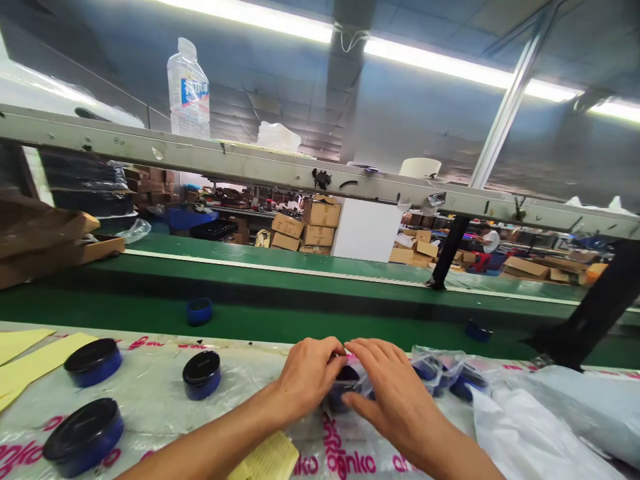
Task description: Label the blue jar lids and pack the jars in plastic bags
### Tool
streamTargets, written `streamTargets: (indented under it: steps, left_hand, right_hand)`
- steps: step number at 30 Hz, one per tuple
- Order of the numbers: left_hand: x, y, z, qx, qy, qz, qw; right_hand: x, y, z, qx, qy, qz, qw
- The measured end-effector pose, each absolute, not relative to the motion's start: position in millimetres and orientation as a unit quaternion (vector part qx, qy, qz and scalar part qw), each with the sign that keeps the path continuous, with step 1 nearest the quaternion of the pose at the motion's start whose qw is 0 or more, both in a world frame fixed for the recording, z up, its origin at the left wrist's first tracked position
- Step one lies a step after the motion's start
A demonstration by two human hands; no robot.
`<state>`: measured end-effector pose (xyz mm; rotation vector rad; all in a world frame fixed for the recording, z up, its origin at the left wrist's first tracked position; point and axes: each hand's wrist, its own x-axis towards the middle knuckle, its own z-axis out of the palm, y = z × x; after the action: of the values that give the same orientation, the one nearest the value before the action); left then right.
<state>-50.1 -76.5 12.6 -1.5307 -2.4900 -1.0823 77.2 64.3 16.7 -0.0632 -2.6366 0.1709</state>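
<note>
A round blue-and-black puck-shaped unit (347, 383), with clear plastic film about it, sits between my two hands at the middle of the bench. My left hand (311, 368) is closed at its left side, fingers bent inward and fingertips partly hidden. From the right, my right hand (393, 383) curves around it, thumb low and fingers on the far side. Similar units lie on the left: one near the back (93, 362), one in front (84, 437) and one closer to my left arm (201, 375). Several bagged units (440, 373) lie right of my right hand.
A green conveyor belt (280, 327) runs behind the bench, carrying a blue unit (199, 311) and another (479, 331). Yellow paper sheets (45, 363) lie left, white plastic bags (530, 427) right. Overhead, a shelf rail (250, 160) holds a bottle (189, 90). A black post (595, 300) stands right.
</note>
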Motion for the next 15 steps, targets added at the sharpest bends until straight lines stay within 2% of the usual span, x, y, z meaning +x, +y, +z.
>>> streamTargets:
  steps: [6,10,12,15]
  left_hand:
    - [-113,-115,45,-0.411,-0.869,-0.265,0.080]
    - [-194,-175,62,-0.282,-0.935,-0.184,0.110]
    - [-227,-199,60,-0.213,-0.962,-0.147,0.092]
    - [-258,-218,51,-0.179,-0.978,-0.103,0.039]
  right_hand:
    - [65,72,-22,-0.024,-0.959,0.041,0.280]
    - [67,64,-13,-0.036,-0.976,0.060,0.208]
    - [66,56,-6,-0.033,-0.982,0.084,0.169]
    - [65,52,-2,-0.064,-0.978,0.120,0.160]
